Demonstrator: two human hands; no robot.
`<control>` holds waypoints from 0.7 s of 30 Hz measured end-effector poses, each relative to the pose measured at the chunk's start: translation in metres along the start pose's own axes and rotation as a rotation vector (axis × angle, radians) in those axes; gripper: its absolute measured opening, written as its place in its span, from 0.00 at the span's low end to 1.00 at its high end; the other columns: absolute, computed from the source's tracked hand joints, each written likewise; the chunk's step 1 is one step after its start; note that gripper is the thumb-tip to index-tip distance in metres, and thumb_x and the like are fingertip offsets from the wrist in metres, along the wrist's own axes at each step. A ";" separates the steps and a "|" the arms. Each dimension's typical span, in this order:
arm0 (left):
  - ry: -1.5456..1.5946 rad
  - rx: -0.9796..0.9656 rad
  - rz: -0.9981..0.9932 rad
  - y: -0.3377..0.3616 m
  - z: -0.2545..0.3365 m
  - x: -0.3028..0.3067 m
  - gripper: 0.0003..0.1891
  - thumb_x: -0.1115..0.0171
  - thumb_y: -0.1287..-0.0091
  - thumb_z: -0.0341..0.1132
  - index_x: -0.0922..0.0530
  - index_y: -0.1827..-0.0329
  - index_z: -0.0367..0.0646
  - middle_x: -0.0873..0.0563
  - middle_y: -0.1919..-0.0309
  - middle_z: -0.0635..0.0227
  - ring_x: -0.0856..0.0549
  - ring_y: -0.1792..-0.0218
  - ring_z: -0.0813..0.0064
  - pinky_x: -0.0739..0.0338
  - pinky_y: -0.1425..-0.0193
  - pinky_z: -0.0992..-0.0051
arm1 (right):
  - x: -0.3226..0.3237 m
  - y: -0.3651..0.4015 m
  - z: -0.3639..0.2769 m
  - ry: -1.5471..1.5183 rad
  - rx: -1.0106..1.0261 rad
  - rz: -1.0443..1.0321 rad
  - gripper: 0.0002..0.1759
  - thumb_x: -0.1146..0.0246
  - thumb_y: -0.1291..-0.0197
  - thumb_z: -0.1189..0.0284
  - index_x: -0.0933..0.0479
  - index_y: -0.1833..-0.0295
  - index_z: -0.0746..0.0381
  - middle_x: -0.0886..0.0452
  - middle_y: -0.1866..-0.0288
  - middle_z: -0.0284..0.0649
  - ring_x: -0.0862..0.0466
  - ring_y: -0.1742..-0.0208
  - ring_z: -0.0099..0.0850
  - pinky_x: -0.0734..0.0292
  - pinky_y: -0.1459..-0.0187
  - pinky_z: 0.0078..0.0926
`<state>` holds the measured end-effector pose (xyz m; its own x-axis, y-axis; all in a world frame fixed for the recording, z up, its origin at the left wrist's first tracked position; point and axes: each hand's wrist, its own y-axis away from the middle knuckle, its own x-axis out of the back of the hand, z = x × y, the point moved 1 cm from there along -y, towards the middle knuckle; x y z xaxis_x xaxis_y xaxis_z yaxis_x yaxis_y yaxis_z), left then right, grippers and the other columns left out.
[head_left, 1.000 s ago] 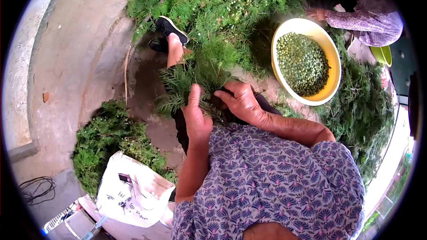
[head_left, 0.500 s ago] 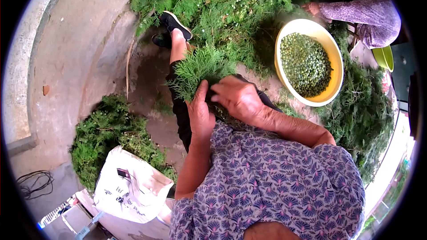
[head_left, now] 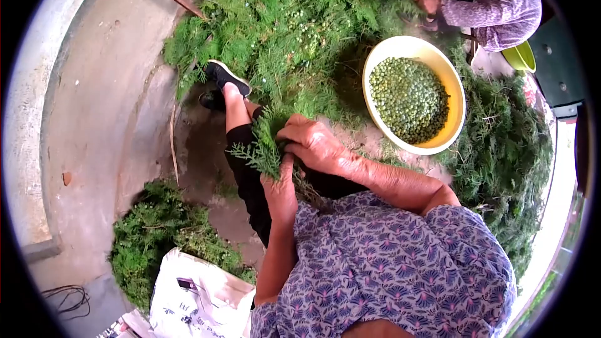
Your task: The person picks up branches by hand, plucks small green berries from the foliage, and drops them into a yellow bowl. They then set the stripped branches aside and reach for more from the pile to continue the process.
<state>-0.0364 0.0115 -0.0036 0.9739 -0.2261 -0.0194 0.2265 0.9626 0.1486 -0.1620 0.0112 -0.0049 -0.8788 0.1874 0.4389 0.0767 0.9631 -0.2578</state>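
Note:
My left hand (head_left: 281, 193) is closed around a green conifer sprig (head_left: 255, 150) in front of my lap, its thumb pointing up. Right beside it, my right hand (head_left: 317, 145) has its fingers curled in against the sprig's foliage; what lies under those fingertips is hidden. To the right stands a pale yellow basin (head_left: 460, 97) part-filled with small round green berries (head_left: 407, 97). Beyond my knees spreads a large heap of conifer branches (head_left: 282, 19) with berries among the needles.
A smaller branch pile (head_left: 150, 231) lies at the left, beside a white sack (head_left: 188, 313) with a small dark object on it. More branches (head_left: 491, 144) lie right of the basin. Another person (head_left: 494, 9) sits at upper right near a green bowl (head_left: 519, 56). Cables (head_left: 69, 300) lie at lower left.
The view has shifted, so the basin appears further left. The sprig's foliage shows smaller and turned leftward. My right hand's fingers, blurred before, are now curled against it.

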 end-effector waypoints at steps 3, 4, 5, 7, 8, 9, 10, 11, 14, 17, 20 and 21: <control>0.033 0.141 0.027 -0.001 -0.008 0.000 0.09 0.44 0.37 0.32 0.26 0.60 0.34 0.22 0.73 0.71 0.27 0.75 0.83 0.31 0.74 0.79 | 0.004 0.004 0.003 0.029 0.008 0.000 0.13 0.39 0.55 0.79 0.27 0.61 0.66 0.27 0.64 0.47 0.23 0.62 0.46 0.28 0.61 0.35; 0.014 0.159 0.008 -0.004 -0.010 0.002 0.09 0.44 0.37 0.32 0.26 0.60 0.34 0.22 0.73 0.71 0.27 0.76 0.84 0.32 0.75 0.80 | 0.004 0.004 0.005 0.021 0.062 0.033 0.12 0.39 0.55 0.78 0.27 0.62 0.67 0.27 0.64 0.48 0.24 0.62 0.46 0.28 0.62 0.35; -0.009 0.099 -0.011 -0.003 -0.008 0.000 0.09 0.44 0.37 0.32 0.26 0.61 0.34 0.22 0.75 0.70 0.27 0.79 0.83 0.32 0.76 0.79 | 0.002 0.006 0.007 0.091 0.032 0.017 0.11 0.40 0.53 0.76 0.28 0.61 0.66 0.27 0.64 0.49 0.24 0.62 0.46 0.27 0.62 0.36; -0.063 0.020 -0.009 -0.009 -0.023 0.002 0.08 0.44 0.37 0.32 0.25 0.62 0.34 0.22 0.76 0.70 0.27 0.80 0.83 0.32 0.77 0.79 | 0.006 0.009 0.001 0.165 -0.019 -0.021 0.14 0.42 0.50 0.74 0.31 0.57 0.65 0.28 0.64 0.49 0.24 0.61 0.48 0.27 0.61 0.38; -0.129 -0.035 0.005 -0.007 -0.031 0.006 0.08 0.44 0.37 0.32 0.25 0.63 0.34 0.22 0.76 0.69 0.27 0.81 0.83 0.32 0.78 0.79 | 0.004 0.012 0.002 0.191 -0.043 -0.044 0.15 0.42 0.50 0.74 0.32 0.55 0.65 0.29 0.63 0.49 0.24 0.61 0.48 0.27 0.61 0.38; -0.085 0.112 -0.008 -0.004 -0.018 0.003 0.07 0.44 0.38 0.31 0.25 0.65 0.34 0.22 0.77 0.69 0.27 0.81 0.82 0.32 0.78 0.78 | 0.003 0.014 0.002 0.215 -0.031 -0.029 0.15 0.42 0.50 0.74 0.32 0.55 0.65 0.29 0.63 0.49 0.24 0.61 0.48 0.27 0.61 0.38; -0.088 0.128 0.003 -0.004 -0.023 0.004 0.07 0.44 0.38 0.31 0.25 0.65 0.34 0.22 0.77 0.69 0.27 0.81 0.82 0.32 0.78 0.78 | 0.004 0.015 0.004 0.239 -0.018 -0.018 0.15 0.42 0.50 0.75 0.32 0.55 0.65 0.29 0.63 0.49 0.24 0.62 0.48 0.27 0.62 0.38; -0.239 -0.071 -0.044 -0.003 -0.028 0.006 0.07 0.43 0.38 0.31 0.25 0.67 0.35 0.23 0.78 0.70 0.27 0.82 0.82 0.33 0.78 0.78 | 0.003 0.016 0.011 0.190 0.015 0.045 0.14 0.40 0.51 0.76 0.30 0.58 0.66 0.28 0.64 0.49 0.25 0.61 0.48 0.27 0.62 0.36; -0.313 -0.043 -0.190 -0.006 -0.034 0.009 0.08 0.42 0.38 0.34 0.25 0.66 0.37 0.25 0.76 0.71 0.28 0.80 0.79 0.32 0.77 0.78 | 0.018 0.014 0.017 -0.137 -0.216 0.012 0.08 0.39 0.51 0.78 0.28 0.65 0.69 0.24 0.76 0.41 0.22 0.76 0.30 0.27 0.74 0.26; -0.086 0.075 -0.136 -0.007 -0.041 0.002 0.09 0.40 0.40 0.34 0.26 0.71 0.37 0.28 0.84 0.74 0.31 0.84 0.83 0.36 0.81 0.79 | 0.013 0.021 0.021 -0.511 -0.626 -0.038 0.05 0.43 0.47 0.79 0.26 0.65 0.68 0.24 0.77 0.39 0.24 0.79 0.24 0.27 0.78 0.21; -0.209 0.011 -0.173 -0.007 -0.041 0.004 0.07 0.41 0.39 0.33 0.25 0.70 0.38 0.25 0.81 0.74 0.29 0.82 0.83 0.36 0.81 0.79 | 0.010 0.025 0.025 -0.214 -0.464 0.171 0.06 0.42 0.48 0.78 0.27 0.65 0.70 0.23 0.77 0.39 0.23 0.78 0.23 0.28 0.77 0.20; -0.212 0.016 -0.173 -0.005 -0.040 0.005 0.07 0.41 0.39 0.33 0.25 0.70 0.38 0.25 0.81 0.74 0.29 0.82 0.83 0.36 0.81 0.79 | 0.016 0.021 0.028 -0.020 -0.318 0.373 0.08 0.40 0.54 0.75 0.24 0.67 0.68 0.21 0.73 0.47 0.19 0.72 0.34 0.23 0.69 0.27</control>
<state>-0.0318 0.0111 -0.0441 0.8954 -0.4149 0.1614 0.3873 0.9048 0.1771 -0.1880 0.0292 -0.0274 -0.7725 0.5305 0.3489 0.5257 0.8426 -0.1170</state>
